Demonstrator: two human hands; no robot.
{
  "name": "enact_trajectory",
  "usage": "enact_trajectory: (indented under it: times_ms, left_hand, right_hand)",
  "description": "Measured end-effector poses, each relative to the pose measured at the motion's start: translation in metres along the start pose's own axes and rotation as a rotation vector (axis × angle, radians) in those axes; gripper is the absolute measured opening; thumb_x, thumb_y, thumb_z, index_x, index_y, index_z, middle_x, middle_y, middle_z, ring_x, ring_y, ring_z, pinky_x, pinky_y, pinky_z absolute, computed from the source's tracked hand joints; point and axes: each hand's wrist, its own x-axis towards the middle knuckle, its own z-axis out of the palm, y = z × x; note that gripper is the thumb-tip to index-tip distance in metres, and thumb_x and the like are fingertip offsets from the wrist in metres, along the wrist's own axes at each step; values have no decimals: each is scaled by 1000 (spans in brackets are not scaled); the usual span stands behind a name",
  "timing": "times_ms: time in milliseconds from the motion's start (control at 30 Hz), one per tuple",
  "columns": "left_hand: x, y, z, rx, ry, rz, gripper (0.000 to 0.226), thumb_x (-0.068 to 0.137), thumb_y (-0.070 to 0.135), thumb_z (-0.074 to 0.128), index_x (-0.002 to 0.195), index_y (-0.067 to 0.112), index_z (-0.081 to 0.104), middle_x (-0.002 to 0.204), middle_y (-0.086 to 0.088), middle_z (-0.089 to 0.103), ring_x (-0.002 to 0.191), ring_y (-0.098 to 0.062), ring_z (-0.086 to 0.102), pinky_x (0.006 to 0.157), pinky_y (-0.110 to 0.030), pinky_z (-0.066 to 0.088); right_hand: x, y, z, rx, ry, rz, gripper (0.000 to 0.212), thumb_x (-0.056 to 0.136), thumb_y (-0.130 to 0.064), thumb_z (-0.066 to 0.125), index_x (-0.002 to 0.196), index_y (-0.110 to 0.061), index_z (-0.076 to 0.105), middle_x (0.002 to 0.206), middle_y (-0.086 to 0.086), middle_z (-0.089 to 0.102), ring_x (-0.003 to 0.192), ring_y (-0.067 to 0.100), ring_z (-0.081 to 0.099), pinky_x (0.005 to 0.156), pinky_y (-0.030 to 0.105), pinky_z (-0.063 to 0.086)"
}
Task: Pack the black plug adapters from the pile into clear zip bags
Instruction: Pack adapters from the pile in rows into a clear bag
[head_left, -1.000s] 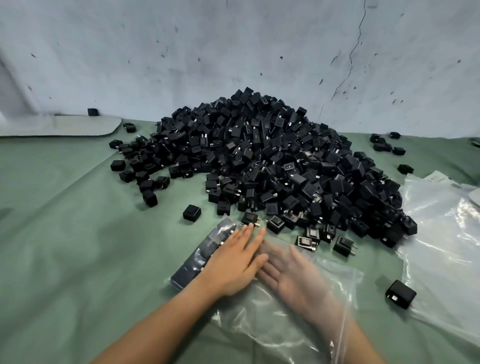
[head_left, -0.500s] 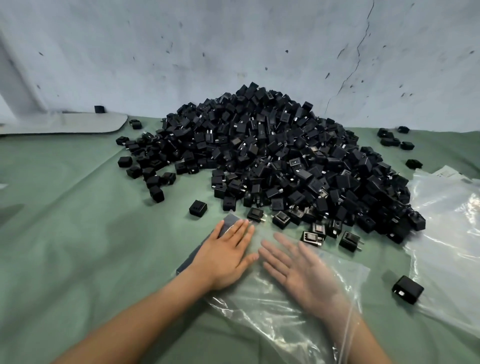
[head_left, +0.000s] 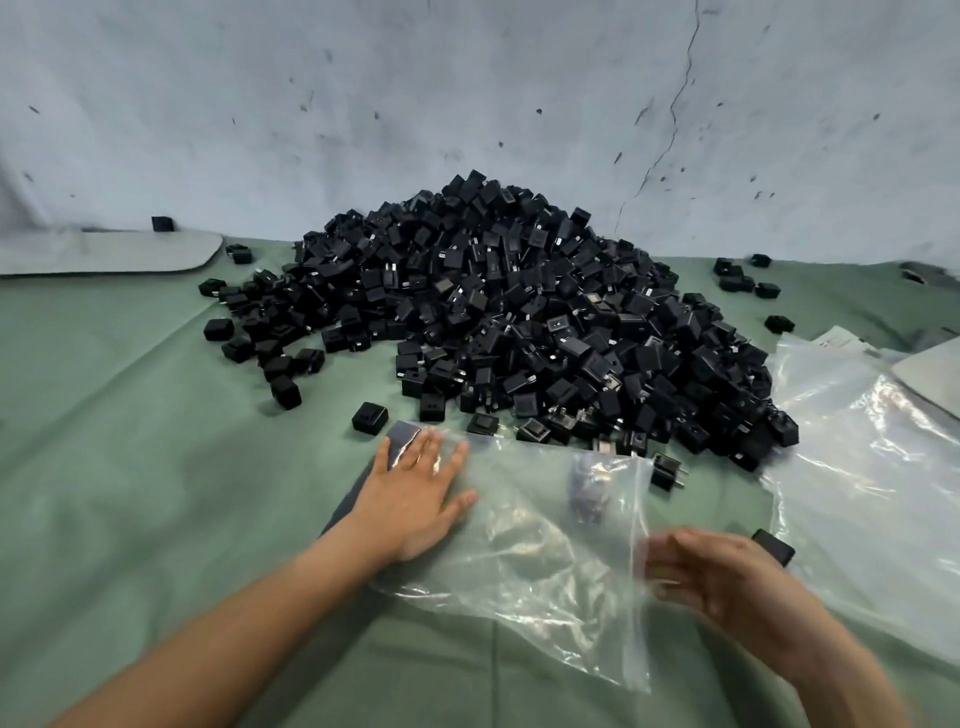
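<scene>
Flat and spread-fingered, the left hand (head_left: 415, 499) presses down on the left end of a clear plastic zip bag (head_left: 545, 561). The blurred right hand (head_left: 727, 582) hovers at the bag's right edge with fingers loosely bent; whether it pinches the film cannot be told. Beneath both hands spreads a green cloth sheet (head_left: 130, 467). Beyond them rises the big pile of black cube-shaped plug adapters (head_left: 519, 322), its near edge reaching the bag's far edge. Right of the right hand lies a heap of crumpled clear plastic bags (head_left: 872, 493). Under the left hand, inside the bag, lies a dark row of packed adapters (head_left: 400, 434). One loose black adapter (head_left: 369, 418) sits just beyond the left fingertips, and a second loose adapter (head_left: 774, 545) sits just beside the right hand.
</scene>
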Motion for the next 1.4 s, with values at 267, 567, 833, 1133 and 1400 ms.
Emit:
enact_trajectory:
  times_ms: [267,567,833,1133,1400]
  left_hand:
    - [-37,94,3,-266,24,365,64,88,70,-1,141,48,-29,153,11,-32,142,-14,-29,114,-42,-21]
    - [-48,146,-27,-155,310,597,41,93,26,46,133,31,49,97,-7,55,95,-28,53,70,-35,34]
    - [-60,145,-23,-259,220,520,22,91,30,41,92,15,58,86,-18,64,81,-39,57,64,-37,30]
    - [-68,126,-16,-611,253,401,15,80,31,44,83,22,57,70,2,61,73,-23,56,66,-32,43]
    - [-78,134,-23,-755,372,479,5,80,20,50,76,17,52,66,9,48,59,-15,41,54,-31,35]
  right_hand:
    - [36,-65,37,-921,262,-662,21,89,2,58,91,-12,74,90,-3,73,82,7,65,77,15,47]
    - [96,-56,56,-1813,-135,-334,51,87,4,45,128,-23,57,123,5,57,114,25,49,91,30,40]
    - [86,-49,29,-1550,33,-382,39,72,-23,78,99,-12,52,94,-1,47,85,21,50,70,31,41]
    - [19,-45,-9,-499,288,-383,29,78,0,73,98,-20,67,98,14,62,70,19,63,61,21,54]
    - [-39,-5,26,-550,-91,-141,19,77,1,73,92,-11,73,81,9,71,62,16,62,59,20,49]
